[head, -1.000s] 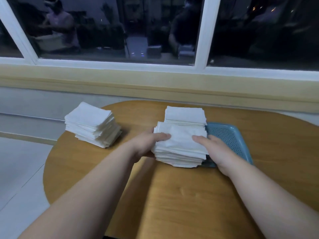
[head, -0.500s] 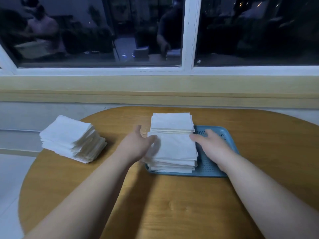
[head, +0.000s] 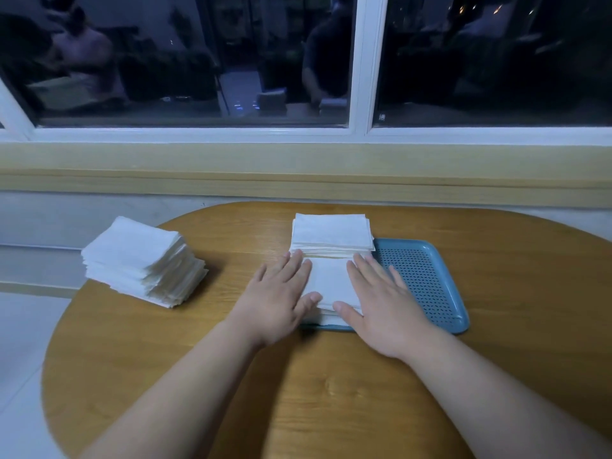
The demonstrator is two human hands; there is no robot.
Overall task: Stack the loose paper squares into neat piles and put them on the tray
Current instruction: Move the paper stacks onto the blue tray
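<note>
A blue perforated tray point(head: 430, 276) lies on the round wooden table point(head: 331, 392). Two piles of white paper squares fill its left half: a far pile point(head: 331, 231) and a near pile point(head: 331, 284). My left hand point(head: 276, 299) lies flat on the near pile's left edge, fingers spread. My right hand point(head: 381, 299) lies flat on its right edge, fingers spread too. Neither hand grips anything. A third, uneven pile of white squares point(head: 142, 261) sits at the table's far left edge, away from both hands.
A pale wooden sill point(head: 298, 173) and a window with dark glass run behind the table. White floor point(head: 23, 342) shows to the left, below the table's curved edge. The tray's right half holds nothing.
The near pile was carried and set down on the tray. Both hands moved from its sides to lie flat on its top. The camera's view shifted right.
</note>
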